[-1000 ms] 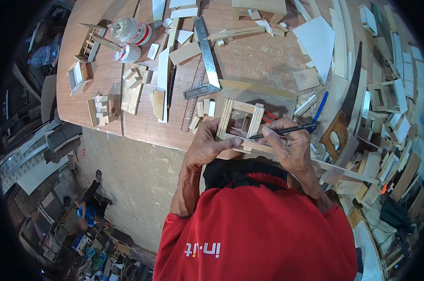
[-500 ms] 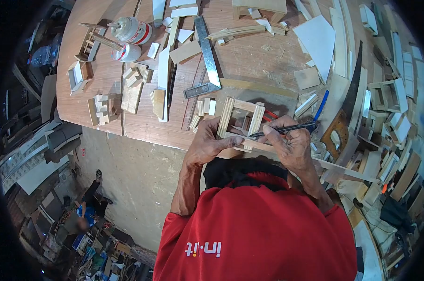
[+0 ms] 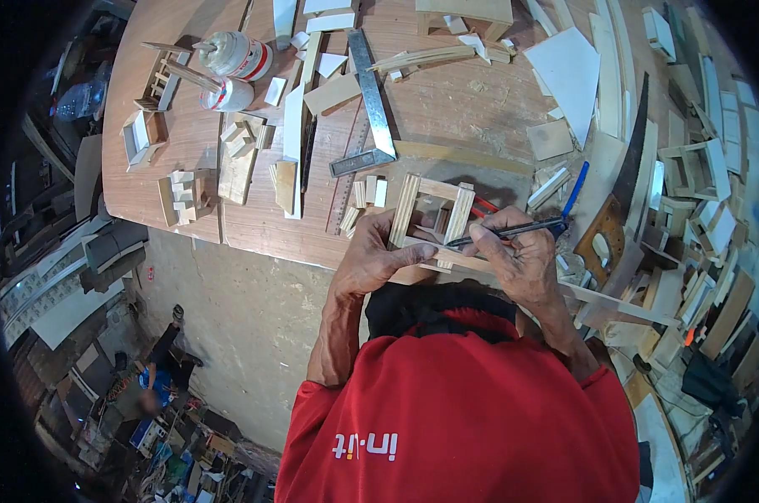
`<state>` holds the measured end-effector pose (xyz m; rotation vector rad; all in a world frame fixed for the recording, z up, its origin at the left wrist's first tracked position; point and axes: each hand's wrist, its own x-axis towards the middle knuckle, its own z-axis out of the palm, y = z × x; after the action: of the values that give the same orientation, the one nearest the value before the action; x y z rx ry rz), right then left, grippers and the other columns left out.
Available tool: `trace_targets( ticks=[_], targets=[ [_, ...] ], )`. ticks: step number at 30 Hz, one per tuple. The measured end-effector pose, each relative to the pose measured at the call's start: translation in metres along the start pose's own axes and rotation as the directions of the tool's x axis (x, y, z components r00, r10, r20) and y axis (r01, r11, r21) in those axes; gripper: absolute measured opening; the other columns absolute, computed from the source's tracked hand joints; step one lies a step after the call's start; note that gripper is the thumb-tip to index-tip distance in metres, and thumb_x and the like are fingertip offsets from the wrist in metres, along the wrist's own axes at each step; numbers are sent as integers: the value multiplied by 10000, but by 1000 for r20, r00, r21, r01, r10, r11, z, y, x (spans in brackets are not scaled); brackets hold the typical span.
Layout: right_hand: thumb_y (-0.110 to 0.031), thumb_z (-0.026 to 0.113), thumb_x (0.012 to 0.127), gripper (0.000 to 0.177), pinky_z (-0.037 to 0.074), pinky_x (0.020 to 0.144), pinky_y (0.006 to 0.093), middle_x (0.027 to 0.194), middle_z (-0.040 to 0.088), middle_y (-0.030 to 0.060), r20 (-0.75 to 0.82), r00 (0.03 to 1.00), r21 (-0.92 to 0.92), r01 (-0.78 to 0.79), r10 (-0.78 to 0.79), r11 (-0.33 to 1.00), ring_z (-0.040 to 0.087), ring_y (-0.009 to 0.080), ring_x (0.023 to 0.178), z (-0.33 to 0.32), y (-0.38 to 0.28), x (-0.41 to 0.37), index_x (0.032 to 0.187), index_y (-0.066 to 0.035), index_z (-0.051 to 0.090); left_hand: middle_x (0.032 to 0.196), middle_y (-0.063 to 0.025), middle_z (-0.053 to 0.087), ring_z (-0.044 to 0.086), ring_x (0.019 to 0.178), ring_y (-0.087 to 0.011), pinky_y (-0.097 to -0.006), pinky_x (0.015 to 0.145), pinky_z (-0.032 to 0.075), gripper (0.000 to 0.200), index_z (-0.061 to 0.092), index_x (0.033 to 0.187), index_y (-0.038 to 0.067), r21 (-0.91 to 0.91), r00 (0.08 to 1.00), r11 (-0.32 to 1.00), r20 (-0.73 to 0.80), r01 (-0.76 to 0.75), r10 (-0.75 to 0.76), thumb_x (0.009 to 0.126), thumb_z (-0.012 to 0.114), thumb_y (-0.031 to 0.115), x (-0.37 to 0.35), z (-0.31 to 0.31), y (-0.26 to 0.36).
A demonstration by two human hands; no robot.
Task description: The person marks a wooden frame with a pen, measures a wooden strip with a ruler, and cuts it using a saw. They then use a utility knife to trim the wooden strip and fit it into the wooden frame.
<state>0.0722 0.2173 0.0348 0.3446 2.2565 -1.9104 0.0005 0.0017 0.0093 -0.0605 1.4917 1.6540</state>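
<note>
A small wooden frame [image 3: 434, 188] stands at the near edge of the workbench. My left hand [image 3: 373, 254] is closed on its left side, thumb along the near bar. In my right hand [image 3: 518, 256] is a dark pencil-like tool [image 3: 526, 227], pinched between the fingers, its tip touching the frame near the lower right corner. Left of the frame lie small wood blocks [image 3: 369, 193]. A metal square [image 3: 373, 101] rests on the bench beyond them.
Two glue jars [image 3: 241, 57] with sticks stand at the back left of the workbench [image 3: 262, 230]. A handsaw [image 3: 602, 235], blue pen [image 3: 575, 189] and wood offcuts lie at right. Another person [image 3: 155, 379] is on the floor area at lower left.
</note>
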Motion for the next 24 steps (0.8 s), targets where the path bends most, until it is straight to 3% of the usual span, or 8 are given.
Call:
trace_targets(
  ticks=[2,4,10,14,16,19,24],
  targets=[
    [-89,597,940,130,545,631,268,760,668,86,-1,1000,-34,16,-16,999,678,133,712,2,0,0,880,26,588,902,-118,696,672,823,-167,-291,748,570,450,615,1076,-57,-18,1000,1000,-3,5,-5,725,834,119,0,1,0],
    [-118,595,949,160,541,605,262,752,668,87,-138,988,78,-65,76,995,674,125,691,9,-7,1,867,19,583,902,-119,697,670,822,-165,-290,752,566,446,616,1074,-57,-16,1000,1000,-7,-4,4,725,834,116,0,0,-3],
    [-126,628,926,171,512,498,269,671,594,70,-195,980,30,-34,39,999,680,155,598,15,-11,4,857,11,552,903,-118,700,666,824,-158,-285,762,549,441,620,1069,-56,18,1000,1000,-1,-20,20,721,837,106,0,-2,-3],
    [-121,664,888,166,484,513,335,653,583,83,-245,968,-45,-59,46,997,648,200,579,17,-9,6,813,-9,566,909,-117,700,666,822,-161,-284,767,543,446,619,1070,-58,-6,1000,1000,3,-14,14,715,839,99,0,-1,-1],
    [-124,698,840,160,446,569,405,663,587,105,-265,962,-237,-1,-63,972,592,279,594,18,-1,6,778,-34,581,911,-116,700,666,824,-160,-284,768,543,446,620,1069,-57,-4,1000,1000,2,-7,7,714,841,101,0,0,2],
    [-134,716,815,152,427,621,434,656,582,110,-280,956,-215,22,-83,976,554,327,634,22,0,6,776,-53,592,914,-112,700,664,829,-157,-283,772,542,448,623,1068,-53,-6,1000,1000,-2,-2,2,712,843,106,0,1,2],
    [-142,712,826,154,436,610,427,644,588,104,-262,959,-261,35,-106,965,572,318,630,21,-3,6,778,-51,597,920,-110,699,662,838,-155,-281,776,540,452,629,1069,-50,-7,1000,1000,-1,-13,13,706,846,107,1,-1,-1]
  ],
)
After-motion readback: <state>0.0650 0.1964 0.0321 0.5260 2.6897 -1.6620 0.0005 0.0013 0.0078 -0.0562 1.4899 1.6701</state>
